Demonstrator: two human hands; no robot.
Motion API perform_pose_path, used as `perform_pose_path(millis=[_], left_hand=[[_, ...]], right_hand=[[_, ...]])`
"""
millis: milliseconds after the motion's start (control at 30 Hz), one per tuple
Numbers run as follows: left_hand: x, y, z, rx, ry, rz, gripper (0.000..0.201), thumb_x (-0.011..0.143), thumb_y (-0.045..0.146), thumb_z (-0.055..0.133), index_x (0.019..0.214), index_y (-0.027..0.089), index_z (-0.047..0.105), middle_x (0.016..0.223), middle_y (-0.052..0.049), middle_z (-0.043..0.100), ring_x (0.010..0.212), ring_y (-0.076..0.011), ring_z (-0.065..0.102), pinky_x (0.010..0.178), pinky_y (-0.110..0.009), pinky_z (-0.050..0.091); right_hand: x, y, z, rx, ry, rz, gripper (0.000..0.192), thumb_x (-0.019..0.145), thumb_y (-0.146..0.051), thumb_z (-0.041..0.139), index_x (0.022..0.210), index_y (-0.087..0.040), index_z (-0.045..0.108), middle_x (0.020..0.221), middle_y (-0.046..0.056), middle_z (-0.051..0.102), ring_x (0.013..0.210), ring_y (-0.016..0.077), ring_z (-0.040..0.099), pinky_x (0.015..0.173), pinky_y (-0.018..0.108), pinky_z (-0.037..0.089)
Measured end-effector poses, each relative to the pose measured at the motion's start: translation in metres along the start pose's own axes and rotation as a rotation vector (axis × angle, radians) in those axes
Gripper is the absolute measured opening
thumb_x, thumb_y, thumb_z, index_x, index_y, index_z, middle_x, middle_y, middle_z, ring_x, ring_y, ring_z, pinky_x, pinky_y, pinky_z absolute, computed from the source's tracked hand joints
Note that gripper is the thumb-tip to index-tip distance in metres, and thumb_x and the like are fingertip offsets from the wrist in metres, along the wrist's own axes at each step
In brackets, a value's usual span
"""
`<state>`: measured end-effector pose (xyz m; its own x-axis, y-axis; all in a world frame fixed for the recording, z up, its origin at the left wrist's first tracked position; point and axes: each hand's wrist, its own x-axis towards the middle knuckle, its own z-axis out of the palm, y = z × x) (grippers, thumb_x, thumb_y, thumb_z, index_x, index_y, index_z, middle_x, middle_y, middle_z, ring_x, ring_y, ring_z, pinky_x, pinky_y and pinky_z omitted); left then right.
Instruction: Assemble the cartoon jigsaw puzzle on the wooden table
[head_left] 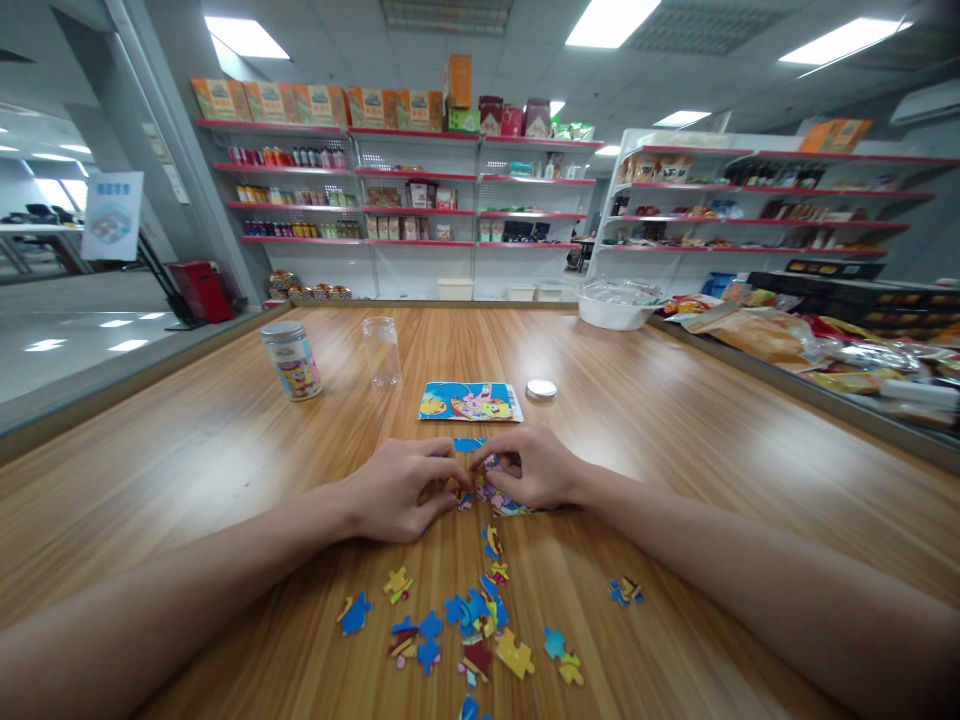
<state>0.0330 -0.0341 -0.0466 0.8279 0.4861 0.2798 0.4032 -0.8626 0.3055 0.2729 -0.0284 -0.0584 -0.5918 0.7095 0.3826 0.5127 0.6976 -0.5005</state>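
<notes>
My left hand (409, 490) has its fingers curled together at a small jigsaw piece (465, 499). Beside it my right hand (536, 468) is closed, thumb and index finger bent down at the edge of a partly joined jigsaw puzzle (510, 503). Both hands cover much of that puzzle; a blue strip of it shows above the fingertips. Just beyond lies a cartoon picture card (469, 401), mostly blue. Loose jigsaw pieces (472, 610) are scattered and partly heaped nearer to me, with a small cluster of pieces (626, 591) off by my right forearm.
Farther left stand a cartoon-labelled can (292, 361) and a clear plastic jar (382, 351). A silver lid (541, 389) lies right of the card. A white basin (616, 304) is at the back right, and bagged snacks (780, 335) lie past the table's right edge. Stocked shelves (416, 176) line the back.
</notes>
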Motion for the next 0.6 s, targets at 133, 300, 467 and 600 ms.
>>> perform_pose_path(millis=[133, 300, 467, 600], left_hand=[[0.0016, 0.0003, -0.0002, -0.012, -0.02, -0.013, 0.012, 0.088, 0.021, 0.058, 0.097, 0.022, 0.065, 0.095, -0.002, 0.061, 0.083, -0.0185, 0.061, 0.07, -0.029, 0.046], [0.0028, 0.0029, -0.002, -0.006, -0.038, -0.029, 0.01, 0.088, 0.023, 0.059, 0.096, 0.022, 0.063, 0.095, -0.002, 0.062, 0.085, -0.019, 0.061, 0.072, -0.029, 0.046], [0.0043, 0.0039, -0.0018, 0.05, -0.034, -0.097, 0.009, 0.087, 0.029, 0.062, 0.09, 0.02, 0.061, 0.088, -0.001, 0.063, 0.081, -0.0198, 0.061, 0.068, -0.03, 0.044], [0.0056, 0.0038, -0.0008, 0.054, -0.044, -0.166, 0.013, 0.089, 0.032, 0.062, 0.088, 0.019, 0.06, 0.084, -0.001, 0.065, 0.079, -0.0198, 0.061, 0.067, -0.03, 0.043]], right_hand=[[0.0, 0.001, 0.0003, 0.004, 0.002, 0.002, 0.027, 0.069, -0.01, 0.059, 0.089, -0.017, 0.076, 0.049, -0.004, 0.051, 0.045, 0.0094, 0.046, 0.047, 0.02, 0.032], [0.0002, 0.0003, -0.0001, 0.001, -0.007, 0.003, 0.027, 0.07, -0.011, 0.058, 0.089, -0.017, 0.076, 0.049, -0.004, 0.051, 0.045, 0.0094, 0.046, 0.047, 0.02, 0.032], [-0.0006, 0.0004, 0.0003, 0.001, -0.014, 0.014, 0.027, 0.069, -0.01, 0.059, 0.089, -0.016, 0.076, 0.049, -0.004, 0.051, 0.045, 0.0093, 0.046, 0.048, 0.02, 0.032], [-0.0004, 0.0023, 0.0003, 0.007, -0.012, 0.009, 0.027, 0.07, -0.011, 0.059, 0.09, -0.017, 0.076, 0.05, -0.004, 0.052, 0.046, 0.0093, 0.046, 0.048, 0.02, 0.032]])
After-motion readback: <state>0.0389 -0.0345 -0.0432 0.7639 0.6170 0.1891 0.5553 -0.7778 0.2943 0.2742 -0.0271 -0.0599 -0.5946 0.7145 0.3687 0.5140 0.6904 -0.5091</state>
